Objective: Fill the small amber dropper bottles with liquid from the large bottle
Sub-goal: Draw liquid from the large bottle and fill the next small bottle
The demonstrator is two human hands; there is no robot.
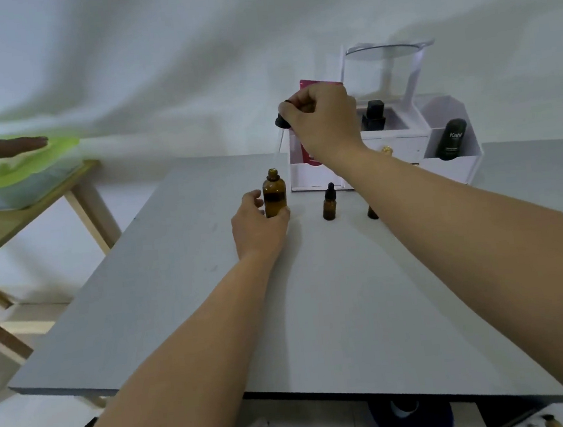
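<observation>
The large amber bottle (274,195) stands uncapped on the grey table (213,306), and my left hand (257,226) grips its lower part. Above and to its right, my right hand (318,113) holds up the black dropper cap (281,121), whose thin glass pipette (280,143) points down. A small amber dropper bottle (328,203) with its black cap on stands to the right of the large bottle. A second small amber bottle (372,213) is mostly hidden behind my right forearm.
A white organiser (388,155) at the table's back holds dark bottles, a pink packet and a clear cover on top. To the left, another person's hand (5,147) rests on green plastic over a wooden side table (32,209).
</observation>
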